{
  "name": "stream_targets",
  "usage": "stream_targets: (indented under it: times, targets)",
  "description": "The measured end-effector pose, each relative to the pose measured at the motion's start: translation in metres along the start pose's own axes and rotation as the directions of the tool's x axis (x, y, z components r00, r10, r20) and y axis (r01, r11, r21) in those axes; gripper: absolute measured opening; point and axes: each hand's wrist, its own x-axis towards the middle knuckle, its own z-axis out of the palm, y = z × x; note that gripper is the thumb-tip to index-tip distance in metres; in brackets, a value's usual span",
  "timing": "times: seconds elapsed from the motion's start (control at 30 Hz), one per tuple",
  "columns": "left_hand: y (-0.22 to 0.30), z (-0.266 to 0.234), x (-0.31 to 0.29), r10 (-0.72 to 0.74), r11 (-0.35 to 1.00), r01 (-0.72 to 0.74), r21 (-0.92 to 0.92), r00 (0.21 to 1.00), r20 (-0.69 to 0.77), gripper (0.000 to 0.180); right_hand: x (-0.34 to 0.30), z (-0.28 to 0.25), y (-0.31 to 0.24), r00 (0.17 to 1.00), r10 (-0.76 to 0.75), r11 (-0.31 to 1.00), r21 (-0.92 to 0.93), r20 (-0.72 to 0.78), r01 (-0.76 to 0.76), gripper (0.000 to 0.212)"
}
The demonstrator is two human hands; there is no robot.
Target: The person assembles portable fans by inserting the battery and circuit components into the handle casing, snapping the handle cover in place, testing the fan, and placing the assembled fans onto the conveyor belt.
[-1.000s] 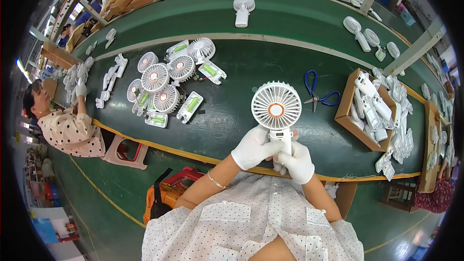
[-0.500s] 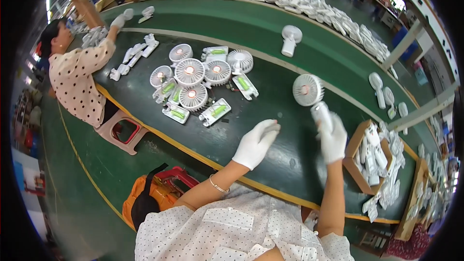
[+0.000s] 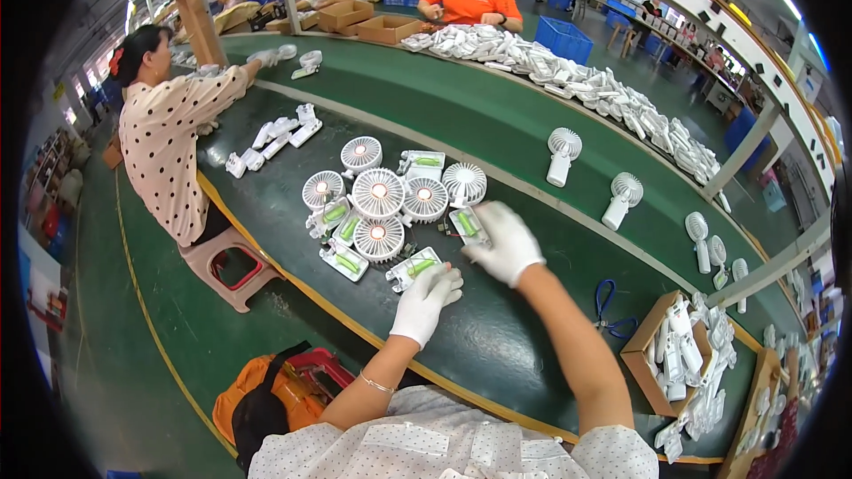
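Just right of the fan pile [image 3: 379, 193], in the head view, probably best to take the upper battery case [image 3: 467, 226] by its rim, lifting gently to avoid snags. At that case, right of the pile, right hand [image 3: 508, 245] half-curled and blurred; at the lower battery case [image 3: 410, 271], on the pile's near right side, left hand [image 3: 428, 303] with fingers loosely bent. Firm grip by either: cannot tell.

The white-gloved right hand [image 3: 506, 244] is blurred and partly hides one open white plastic fan handle [image 3: 465, 224]. The dark-dotted white shirt [image 3: 390, 448] is cut off by the lower edge.
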Motion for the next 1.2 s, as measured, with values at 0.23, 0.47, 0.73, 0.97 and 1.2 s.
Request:
stream_targets:
  times: [0.23, 0.47, 0.73, 0.97, 1.2]
  targets:
    - [-0.008, 0.017, -0.003, -0.177, 0.974, 0.195, -0.117, 0.973, 0.145, 0.049, -0.057, 0.025, -0.012, 0.980, 0.087, 0.996, 0.011, -0.182, -0.086, 0.032]
    - [-0.016, 0.056, -0.011, -0.329, 0.942, 0.336, -0.018, 0.932, 0.153, 0.040, -0.166, -0.017, -0.080, 0.977, -0.045, 0.989, 0.130, -0.208, 0.073, 0.024]
    - [0.004, 0.095, -0.059, -0.631, 0.691, -0.095, 0.716, 0.403, 0.663, 0.024, -0.224, -0.018, -0.049, 0.746, 0.551, -0.314, 0.921, 0.374, -0.230, 0.081]
    - [-0.036, 0.104, -0.067, -0.522, 0.729, -0.359, 0.583, 0.260, 0.813, 0.055, -0.237, -0.033, -0.018, 0.817, 0.476, -0.422, 0.900, 0.324, -0.111, 0.063]
    - [-0.020, 0.111, -0.066, -0.688, 0.719, 0.289, 0.633, 0.428, 0.587, 0.052, -0.223, -0.088, -0.041, 0.772, 0.630, -0.065, 0.996, 0.088, -0.061, 0.072]
